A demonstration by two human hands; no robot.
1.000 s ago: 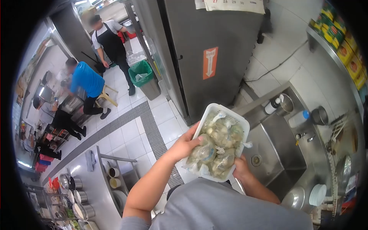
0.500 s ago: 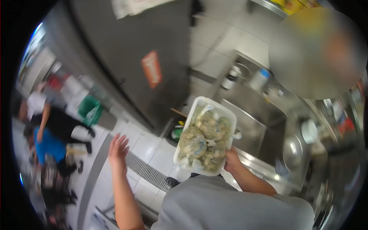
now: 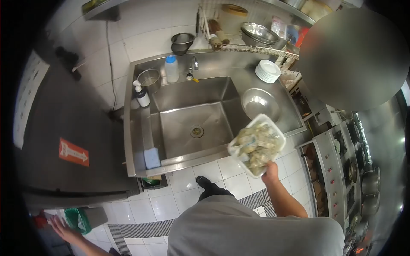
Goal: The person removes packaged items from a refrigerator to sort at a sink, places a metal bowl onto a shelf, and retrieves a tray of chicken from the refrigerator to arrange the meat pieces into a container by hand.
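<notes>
My right hand [image 3: 270, 172] grips the near edge of a white plastic basket [image 3: 279, 137], held in front of the sink's right end. Inside the basket lie clear plastic bags [image 3: 256, 147] of pale greenish pieces; I cannot tell what food they are. The basket is tilted and partly overlaps the sink's front rim. Far to the lower left, my left hand [image 3: 63, 228] reaches out with its fingers apart and holds nothing. It is near a bin with a green liner [image 3: 78, 219].
A steel sink [image 3: 192, 141] stands ahead, with a metal bowl [image 3: 259, 104] and stacked white plates [image 3: 268, 71] on its right side. A blue-capped bottle [image 3: 171, 69] is by the tap. A stove [image 3: 331, 170] is at right, a dark fridge-like cabinet [image 3: 72, 123] at left.
My view has turned right, from the dark cabinet to the sink and stove. The basket has moved along in my right hand. My left hand is now lower and farther left in view.
</notes>
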